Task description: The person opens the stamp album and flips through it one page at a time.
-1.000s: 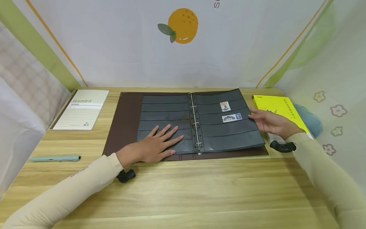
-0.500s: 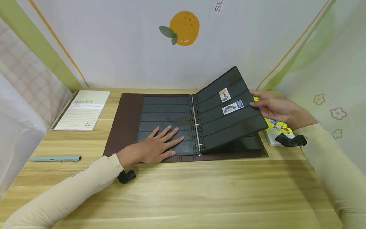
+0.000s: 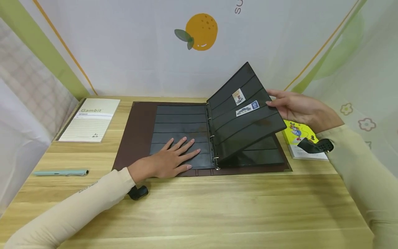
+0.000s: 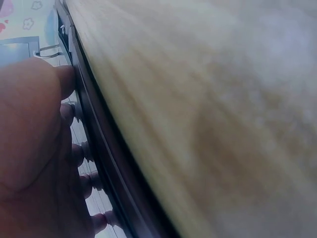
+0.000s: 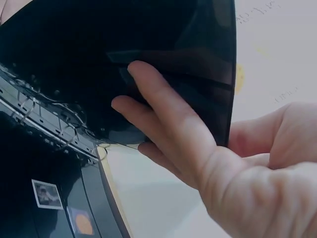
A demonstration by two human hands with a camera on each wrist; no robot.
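Note:
A brown ring binder (image 3: 136,135) lies spread on the wooden table, filled with black pocket pages. My left hand (image 3: 169,159) rests flat, fingers straight, on the left-hand page (image 3: 178,119); the left wrist view shows the same hand (image 4: 34,148) by the binder's edge (image 4: 99,148). My right hand (image 3: 290,107) pinches the outer edge of a black page (image 3: 245,117) lifted at a steep slant from the rings (image 3: 212,136). Two stamps (image 3: 244,103) sit in that page's pockets. In the right wrist view the fingers (image 5: 163,124) lie behind the page (image 5: 148,44), thumb in front.
A yellow book (image 3: 300,136) lies right of the binder, partly under my right wrist. A lined "Gambit" notepad (image 3: 90,119) sits at the back left and a pale green pen (image 3: 60,172) at the left edge. Fabric walls enclose the table on three sides.
My right hand has lifted the stamp page from flat on the right side up to a steep tilt, swinging it toward the rings. The left hand has stayed put.

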